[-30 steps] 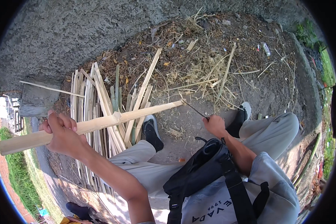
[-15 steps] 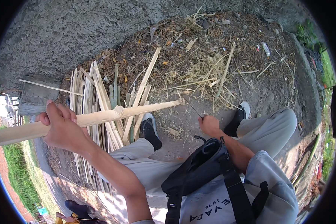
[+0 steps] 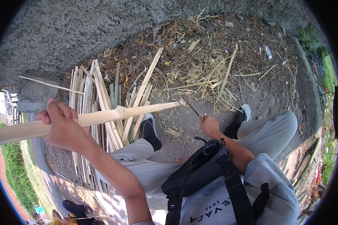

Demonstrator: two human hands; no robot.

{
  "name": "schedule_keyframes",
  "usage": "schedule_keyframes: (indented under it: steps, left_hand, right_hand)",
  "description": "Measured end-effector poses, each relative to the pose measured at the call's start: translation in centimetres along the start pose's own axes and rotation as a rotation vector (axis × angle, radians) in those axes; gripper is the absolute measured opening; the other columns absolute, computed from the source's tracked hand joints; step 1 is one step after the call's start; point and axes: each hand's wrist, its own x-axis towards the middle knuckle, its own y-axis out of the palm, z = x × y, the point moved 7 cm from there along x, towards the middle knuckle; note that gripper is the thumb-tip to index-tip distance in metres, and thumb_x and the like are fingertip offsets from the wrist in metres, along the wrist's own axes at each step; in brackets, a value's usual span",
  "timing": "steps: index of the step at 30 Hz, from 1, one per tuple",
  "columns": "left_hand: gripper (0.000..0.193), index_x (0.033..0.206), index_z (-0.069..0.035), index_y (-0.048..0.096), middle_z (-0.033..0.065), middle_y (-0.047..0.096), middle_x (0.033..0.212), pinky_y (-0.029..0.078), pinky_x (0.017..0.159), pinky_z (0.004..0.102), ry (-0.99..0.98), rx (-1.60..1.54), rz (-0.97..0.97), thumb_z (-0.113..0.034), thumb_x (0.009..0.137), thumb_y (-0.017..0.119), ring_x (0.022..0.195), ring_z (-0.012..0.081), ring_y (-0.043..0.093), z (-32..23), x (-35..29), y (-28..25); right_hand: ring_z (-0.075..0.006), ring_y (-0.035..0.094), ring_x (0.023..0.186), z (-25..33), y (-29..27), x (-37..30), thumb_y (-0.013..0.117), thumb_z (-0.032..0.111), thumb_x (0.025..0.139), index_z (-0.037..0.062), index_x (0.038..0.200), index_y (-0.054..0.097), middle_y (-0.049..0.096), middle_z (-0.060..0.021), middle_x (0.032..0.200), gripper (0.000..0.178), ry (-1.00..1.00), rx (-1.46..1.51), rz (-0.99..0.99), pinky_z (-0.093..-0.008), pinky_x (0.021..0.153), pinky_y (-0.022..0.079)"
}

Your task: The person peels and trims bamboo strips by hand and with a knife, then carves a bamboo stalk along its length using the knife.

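Clearly stiff and light, the pole [image 3: 101,118] sits in the left hand's [image 3: 64,129] wrapped fingers; the right hand [image 3: 209,125] pinches a blade [image 3: 190,107].

Bare dirt [image 3: 184,127] lies open between the two shoes. Left of it, a stack of split bamboo strips [image 3: 97,112] blocks the ground; beyond, dry shavings [image 3: 202,71] clutter it up to the concrete wall [image 3: 82,33].

light: bright sun | shadows: hard, short | focus: sharp | edges: fisheye bend, black rim
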Motion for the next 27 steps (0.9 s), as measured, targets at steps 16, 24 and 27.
schedule_keyframes:
  steps: [16, 24, 27]
  left_hand:
    - [0.036, 0.075, -0.015, 0.032, -0.0007, 0.036, 0.05, 0.02, 0.038, 0.02, -0.025, -0.048, 0.009, 0.0, 0.085, 0.063, 0.041, 0.0042, 0.029, 0.0, -0.2, 0.1]
    - [0.036, 0.075, -0.014, 0.034, -0.0001, 0.037, 0.051, 0.02, 0.038, 0.0207, 0.012, -0.038, 0.002, 0.002, 0.085, 0.065, 0.041, 0.0048, 0.031, -0.5, -0.4, -0.9]
    - [0.035, 0.076, -0.014, 0.033, 0.0, 0.039, 0.05, 0.022, 0.037, 0.0213, -0.025, -0.014, -0.024, 0.004, 0.085, 0.062, 0.04, 0.0043, 0.029, 0.1, -0.3, -1.5]
  right_hand:
    - [-0.0447, 0.065, 0.088, -4.0, 4.2, 1.9, 0.038, 0.046, 0.098, 0.0035, 0.092, 0.07, 0.067, -0.0268, 0.088, 0.054, 0.174, 0.128, 0.126, -0.0545, 0.082, 0.05]
    - [-0.0421, 0.064, 0.095, -1.6, 1.8, 0.6, 0.037, 0.046, 0.099, 0.0044, 0.101, 0.069, 0.067, -0.0262, 0.097, 0.053, 0.02, 0.05, 0.018, -0.0536, 0.088, 0.048]
    - [-0.0408, 0.064, 0.101, -2.9, 4.6, 0.0, 0.037, 0.046, 0.099, 0.0045, 0.104, 0.069, 0.066, -0.0252, 0.104, 0.053, 0.049, -0.2, 0.169, -0.0515, 0.091, 0.048]
